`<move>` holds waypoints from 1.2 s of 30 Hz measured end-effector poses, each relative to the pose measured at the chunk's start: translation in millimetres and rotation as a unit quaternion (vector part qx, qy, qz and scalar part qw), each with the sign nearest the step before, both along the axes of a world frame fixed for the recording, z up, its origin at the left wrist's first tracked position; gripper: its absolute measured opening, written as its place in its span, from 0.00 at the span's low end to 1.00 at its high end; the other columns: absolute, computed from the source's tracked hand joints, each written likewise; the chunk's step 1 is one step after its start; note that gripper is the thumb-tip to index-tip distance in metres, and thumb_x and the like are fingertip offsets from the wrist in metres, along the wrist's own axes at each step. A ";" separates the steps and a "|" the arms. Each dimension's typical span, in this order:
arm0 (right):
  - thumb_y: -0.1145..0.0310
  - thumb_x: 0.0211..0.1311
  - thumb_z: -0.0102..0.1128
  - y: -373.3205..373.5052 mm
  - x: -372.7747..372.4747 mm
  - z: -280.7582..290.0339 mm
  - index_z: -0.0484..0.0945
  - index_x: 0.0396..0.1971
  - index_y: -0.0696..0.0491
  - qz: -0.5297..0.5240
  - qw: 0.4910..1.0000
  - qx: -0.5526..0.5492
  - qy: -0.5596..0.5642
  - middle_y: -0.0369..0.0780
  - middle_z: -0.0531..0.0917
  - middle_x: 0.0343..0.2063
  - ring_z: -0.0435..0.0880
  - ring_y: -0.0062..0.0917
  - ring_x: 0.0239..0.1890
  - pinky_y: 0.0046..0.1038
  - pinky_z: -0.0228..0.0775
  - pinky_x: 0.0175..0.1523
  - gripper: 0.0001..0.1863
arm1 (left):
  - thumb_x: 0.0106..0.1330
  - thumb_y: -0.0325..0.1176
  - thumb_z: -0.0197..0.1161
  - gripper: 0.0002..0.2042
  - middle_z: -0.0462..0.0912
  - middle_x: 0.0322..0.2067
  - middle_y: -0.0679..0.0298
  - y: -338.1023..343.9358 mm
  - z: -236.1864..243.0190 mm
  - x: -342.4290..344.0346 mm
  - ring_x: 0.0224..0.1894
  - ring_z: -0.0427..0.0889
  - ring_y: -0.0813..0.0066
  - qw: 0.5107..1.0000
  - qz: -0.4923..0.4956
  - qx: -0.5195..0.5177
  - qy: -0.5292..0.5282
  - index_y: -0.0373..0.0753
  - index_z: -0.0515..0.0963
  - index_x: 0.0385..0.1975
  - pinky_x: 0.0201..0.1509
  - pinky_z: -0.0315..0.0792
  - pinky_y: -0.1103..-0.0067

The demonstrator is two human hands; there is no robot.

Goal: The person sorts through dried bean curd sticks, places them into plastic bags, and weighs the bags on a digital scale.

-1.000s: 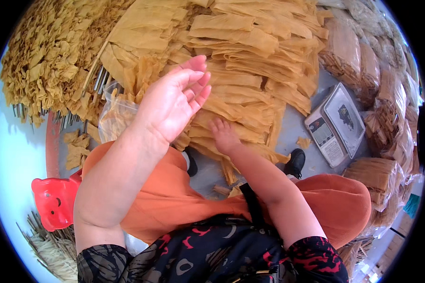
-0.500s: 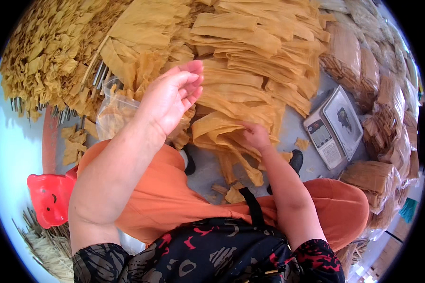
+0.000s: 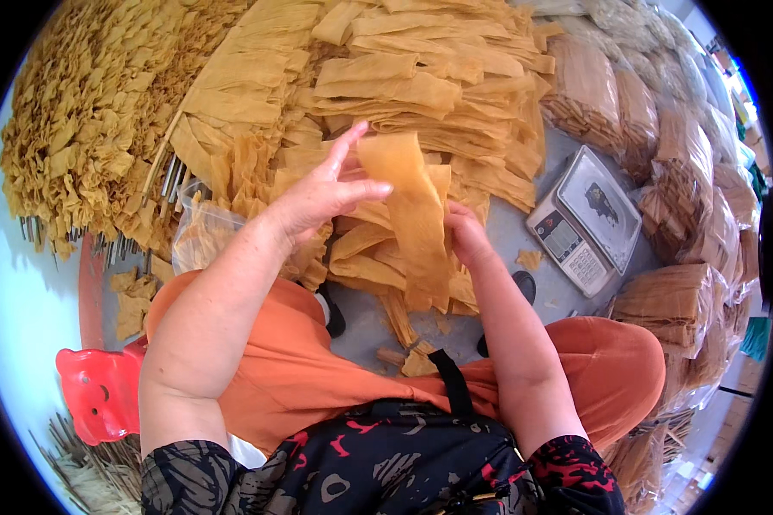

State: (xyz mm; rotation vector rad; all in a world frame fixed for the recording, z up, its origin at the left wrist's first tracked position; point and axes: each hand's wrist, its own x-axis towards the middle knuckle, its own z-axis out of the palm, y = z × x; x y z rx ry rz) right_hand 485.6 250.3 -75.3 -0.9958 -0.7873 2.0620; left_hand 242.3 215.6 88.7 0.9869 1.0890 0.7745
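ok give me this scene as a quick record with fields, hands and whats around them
left hand: raised, thumb on the top of a tan dried sheet
right hand: lower, gripping the same sheet at its side
sheet: hangs folded between both hands
behind: heap of tan sheets on the floor
right side: digital scale, bagged bundles
left side: clear plastic bag, red stool

We count one tan sheet (image 3: 414, 215) pinched between our two hands, one grey scale (image 3: 586, 220) right of our right hand (image 3: 465, 236), and one red stool (image 3: 94, 390) below our left hand (image 3: 322, 196).
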 end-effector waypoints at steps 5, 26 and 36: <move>0.77 0.61 0.53 1.0 -12.1 13.3 0.78 0.53 0.56 0.038 0.998 0.003 0.049 0.38 0.84 0.44 0.83 0.23 0.45 0.24 0.74 0.51 0.19 | 0.60 0.50 0.71 0.39 0.72 0.58 0.60 8.0 -6.1 19.7 0.59 0.71 0.70 0.995 0.076 0.027 0.065 0.46 0.58 0.67 0.62 0.64 0.71; 0.71 0.69 0.56 4.5 -39.8 84.6 0.73 0.51 0.52 -0.129 0.968 0.136 0.168 0.36 0.82 0.44 0.80 0.18 0.46 0.23 0.74 0.51 0.12 | 0.66 0.53 0.64 0.34 0.73 0.57 0.60 6.5 -7.7 30.5 0.59 0.72 0.70 0.996 0.077 -0.018 0.028 0.39 0.61 0.64 0.60 0.71 0.69; 0.73 0.69 0.56 4.1 -44.0 82.4 0.73 0.52 0.53 -0.107 0.964 0.139 0.200 0.38 0.83 0.45 0.82 0.20 0.45 0.24 0.75 0.50 0.13 | 0.59 0.37 0.74 0.34 0.74 0.56 0.59 0.8 -16.8 37.8 0.60 0.72 0.71 0.995 0.081 0.060 0.001 0.36 0.63 0.61 0.63 0.67 0.75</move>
